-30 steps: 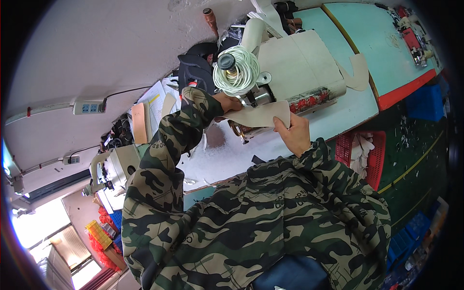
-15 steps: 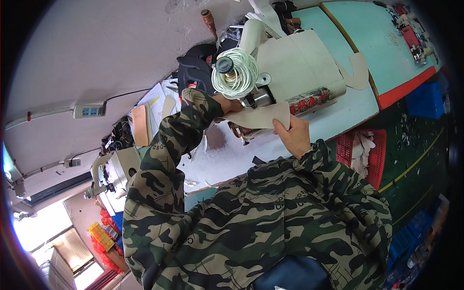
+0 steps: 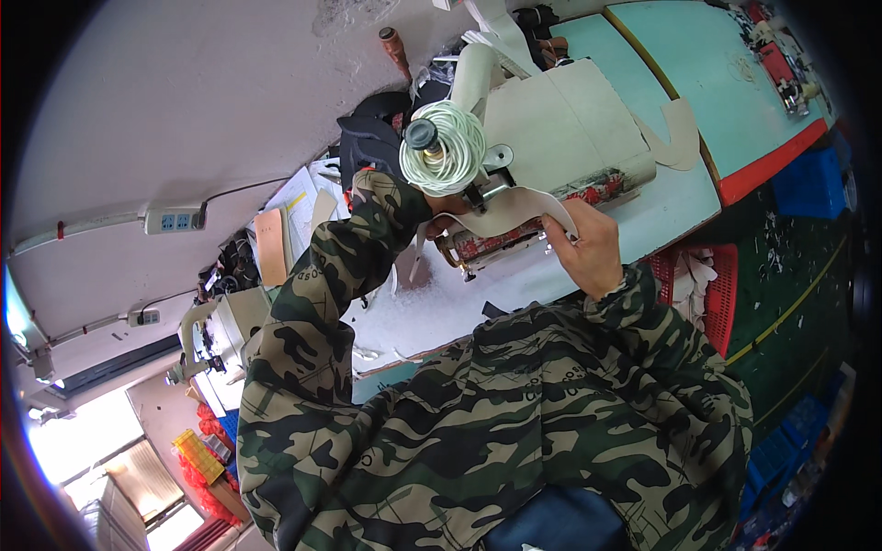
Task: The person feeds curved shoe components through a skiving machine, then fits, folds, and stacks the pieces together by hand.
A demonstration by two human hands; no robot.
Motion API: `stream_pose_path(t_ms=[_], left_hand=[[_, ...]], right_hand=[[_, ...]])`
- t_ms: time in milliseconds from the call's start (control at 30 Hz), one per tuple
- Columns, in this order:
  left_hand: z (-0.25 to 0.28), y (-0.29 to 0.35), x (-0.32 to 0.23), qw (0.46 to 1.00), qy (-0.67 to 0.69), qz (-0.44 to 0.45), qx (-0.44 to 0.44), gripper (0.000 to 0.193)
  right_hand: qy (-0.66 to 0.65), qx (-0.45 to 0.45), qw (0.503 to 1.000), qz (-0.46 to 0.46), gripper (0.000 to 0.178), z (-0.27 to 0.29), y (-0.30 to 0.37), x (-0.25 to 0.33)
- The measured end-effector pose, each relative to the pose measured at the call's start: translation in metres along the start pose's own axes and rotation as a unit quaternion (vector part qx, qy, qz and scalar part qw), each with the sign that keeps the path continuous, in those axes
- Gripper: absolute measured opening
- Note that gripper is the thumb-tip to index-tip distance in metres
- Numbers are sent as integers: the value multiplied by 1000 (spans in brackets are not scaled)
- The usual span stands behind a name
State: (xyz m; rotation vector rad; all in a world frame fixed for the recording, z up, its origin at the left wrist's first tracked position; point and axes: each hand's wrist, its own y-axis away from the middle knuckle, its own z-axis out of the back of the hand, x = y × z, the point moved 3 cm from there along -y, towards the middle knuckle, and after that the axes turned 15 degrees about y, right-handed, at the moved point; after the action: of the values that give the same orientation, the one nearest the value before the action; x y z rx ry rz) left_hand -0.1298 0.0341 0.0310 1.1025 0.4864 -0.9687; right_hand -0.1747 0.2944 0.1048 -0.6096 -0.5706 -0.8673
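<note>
A thin, pale beige sheet piece [image 3: 511, 210] is bowed in front of a cream table machine [image 3: 574, 115], its upper edge at the machine's small metal head. My right hand [image 3: 593, 250] is closed on the sheet's right end, thumb and fingers pinching it. On its left end is my left hand [image 3: 445, 209], closed around it and partly hidden by the sleeve and a coil of whitish cord [image 3: 448, 151]. This coil hangs round a dark knob on the machine, just above my left hand.
Behind the machine, black curved pieces [image 3: 367, 138] lie against the wall. Another beige cutout [image 3: 678, 138] rests on the table's right part. Below the table edge stands a red basket [image 3: 721, 292] with pale scraps. A tan panel [image 3: 270, 246] is at the left.
The sheet has gone from nearly flat to bowed, its middle lifted. My right hand has moved right and slightly up with its end; my left hand stays near the machine head.
</note>
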Motion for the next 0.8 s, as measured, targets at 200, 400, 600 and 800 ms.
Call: stream_pose_path(t_ms=[200,400,600,800], left_hand=[[-5,-5,-8,999,-29,-29,-19,24],[-13,-7,-9,997,-47,-50,-39,24],[-26,1,-14,987,139,78,-29,30],[-24,18,-20,964,201,171,17,28]], right_hand=[[38,-27,994,99,23,35,-10,15],[44,1,992,117,31,50,-10,23],[46,-28,990,130,32,60,0,26],[52,-30,985,159,36,64,12,34]])
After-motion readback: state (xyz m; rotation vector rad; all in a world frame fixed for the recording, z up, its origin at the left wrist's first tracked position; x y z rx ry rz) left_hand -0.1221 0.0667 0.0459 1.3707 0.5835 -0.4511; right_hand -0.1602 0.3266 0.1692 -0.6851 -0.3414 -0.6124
